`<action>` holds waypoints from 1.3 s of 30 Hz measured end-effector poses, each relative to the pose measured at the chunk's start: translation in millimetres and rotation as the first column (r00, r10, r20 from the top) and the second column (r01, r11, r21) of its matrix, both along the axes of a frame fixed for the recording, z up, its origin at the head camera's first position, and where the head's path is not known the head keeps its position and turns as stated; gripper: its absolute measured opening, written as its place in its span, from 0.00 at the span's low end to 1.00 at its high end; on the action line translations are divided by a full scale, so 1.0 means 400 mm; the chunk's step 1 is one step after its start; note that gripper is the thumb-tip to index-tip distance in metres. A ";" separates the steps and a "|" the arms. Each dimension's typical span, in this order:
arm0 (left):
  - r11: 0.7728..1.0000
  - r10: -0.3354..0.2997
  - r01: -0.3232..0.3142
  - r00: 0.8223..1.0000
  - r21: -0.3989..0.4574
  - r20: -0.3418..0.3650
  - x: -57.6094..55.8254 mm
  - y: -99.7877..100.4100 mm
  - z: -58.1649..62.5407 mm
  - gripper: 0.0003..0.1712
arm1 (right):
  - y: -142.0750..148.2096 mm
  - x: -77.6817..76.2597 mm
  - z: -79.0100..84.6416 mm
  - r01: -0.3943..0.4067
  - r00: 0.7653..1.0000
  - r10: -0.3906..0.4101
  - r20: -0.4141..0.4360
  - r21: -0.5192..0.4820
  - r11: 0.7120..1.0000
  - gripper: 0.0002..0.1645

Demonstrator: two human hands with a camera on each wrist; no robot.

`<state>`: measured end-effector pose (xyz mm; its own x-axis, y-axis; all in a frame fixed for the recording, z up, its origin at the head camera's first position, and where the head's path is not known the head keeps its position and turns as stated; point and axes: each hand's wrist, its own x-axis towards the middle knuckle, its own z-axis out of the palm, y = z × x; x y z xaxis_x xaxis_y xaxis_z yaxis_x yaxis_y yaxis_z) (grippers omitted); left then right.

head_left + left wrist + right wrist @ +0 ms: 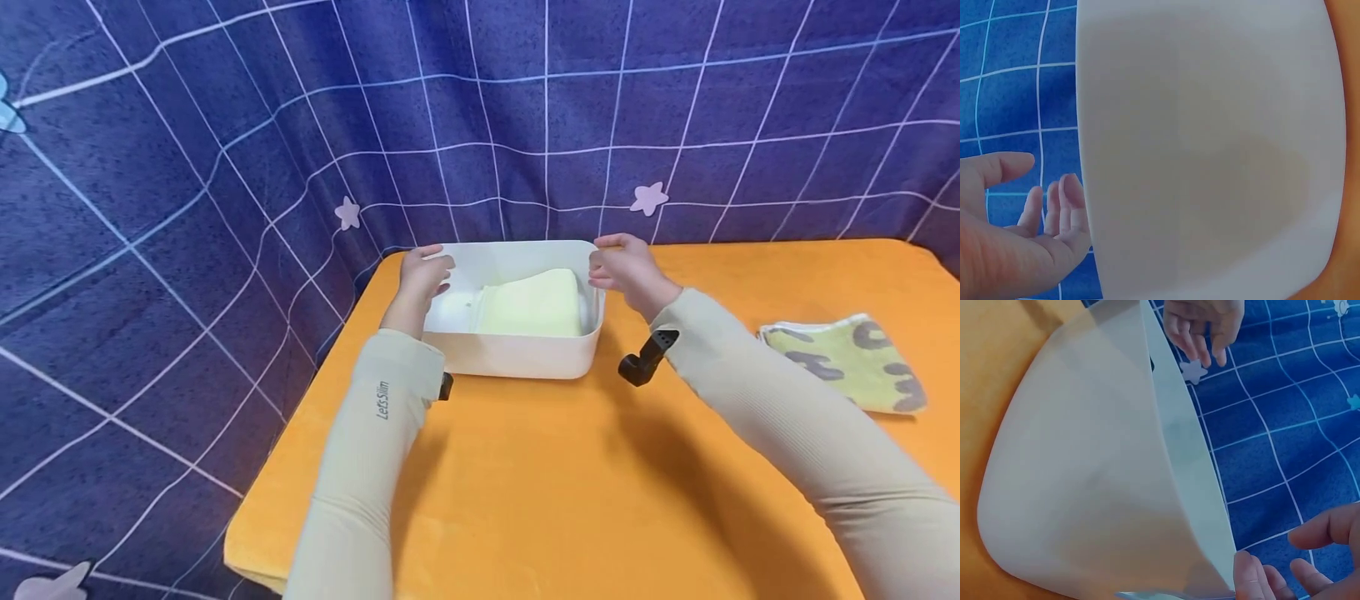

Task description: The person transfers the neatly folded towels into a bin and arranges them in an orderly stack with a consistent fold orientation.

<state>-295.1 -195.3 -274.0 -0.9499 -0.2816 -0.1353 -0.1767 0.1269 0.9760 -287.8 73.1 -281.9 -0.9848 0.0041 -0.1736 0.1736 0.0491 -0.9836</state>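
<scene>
A white plastic bin [517, 357] stands near the back edge of the table, holding a pale yellow folded cloth [531, 304] in its middle and right part. My left hand [425, 279] hovers at the bin's left end, thumb apart from loosely bent fingers, which lie close by the rim in the left wrist view. At the right end is my right hand [628, 271]; its fingers [1249, 575] reach the rim, with the thumb spread away. Neither hand pinches anything that I can see. Whether the fingertips touch the bin or cloth is unclear.
A folded yellow-and-grey patterned cloth [847, 362] lies on the orange-covered table [525, 492] at the right. Behind the bin hangs a blue gridded curtain [495, 117] with star shapes, which also runs along the left side.
</scene>
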 end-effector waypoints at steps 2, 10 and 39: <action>1.000 -0.011 0.011 1.000 0.004 0.001 -0.001 0.008 0.000 0.27 | 0.003 0.000 0.001 0.001 1.000 0.000 0.014 -0.005 1.000 0.31; 0.999 -0.032 0.032 0.999 0.035 -0.014 -0.005 0.042 0.001 0.25 | 0.015 0.006 0.005 0.014 1.000 -0.014 0.020 -0.021 1.000 0.30; 0.979 -0.124 0.128 0.992 0.157 -0.038 -0.012 0.181 0.037 0.26 | 0.099 0.036 0.029 0.061 0.998 -0.061 0.002 -0.032 0.998 0.23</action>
